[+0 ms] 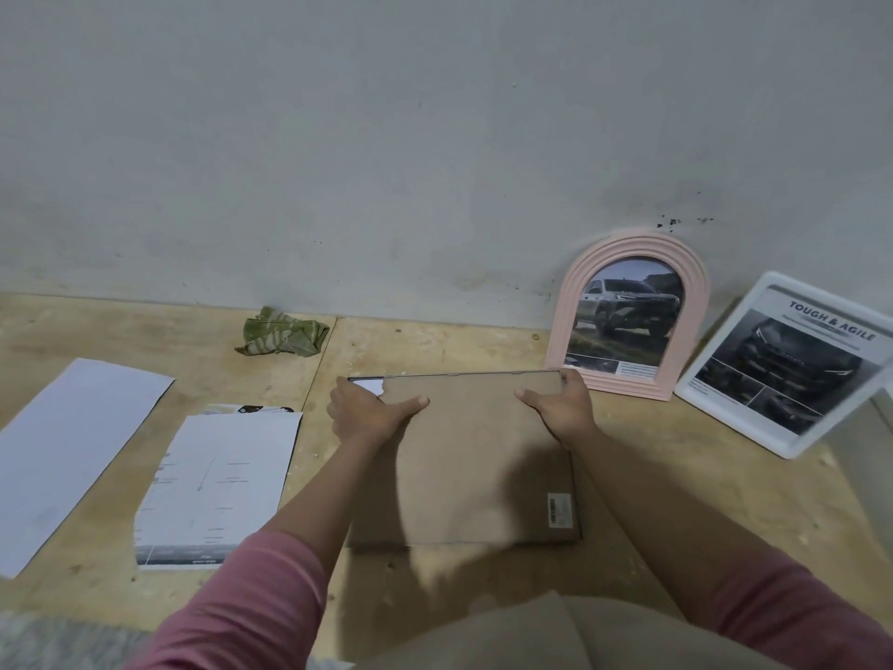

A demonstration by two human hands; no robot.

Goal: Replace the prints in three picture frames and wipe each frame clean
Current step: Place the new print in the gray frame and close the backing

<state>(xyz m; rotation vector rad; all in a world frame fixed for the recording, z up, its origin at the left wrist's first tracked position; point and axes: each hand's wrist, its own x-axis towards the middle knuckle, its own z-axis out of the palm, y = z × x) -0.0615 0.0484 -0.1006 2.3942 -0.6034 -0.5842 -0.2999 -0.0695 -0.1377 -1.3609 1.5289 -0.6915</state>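
A dark-rimmed picture frame lies face down on the floor in front of me, under its brown backing board (473,456). My left hand (369,411) grips the board's far left edge, thumb on top. My right hand (560,408) grips the far right corner the same way. A white slip of paper shows at the frame's far left corner. A pink arched frame (580,287) with a truck print leans on the wall. A white frame (696,379) with a dark car print leans to its right. A crumpled green cloth (282,338) lies by the wall.
Two loose prints lie face down on the plywood floor at left: a long white sheet (67,452) and a torn-edged one (222,481). The grey wall (386,137) closes off the far side. My knee (531,635) fills the near bottom edge.
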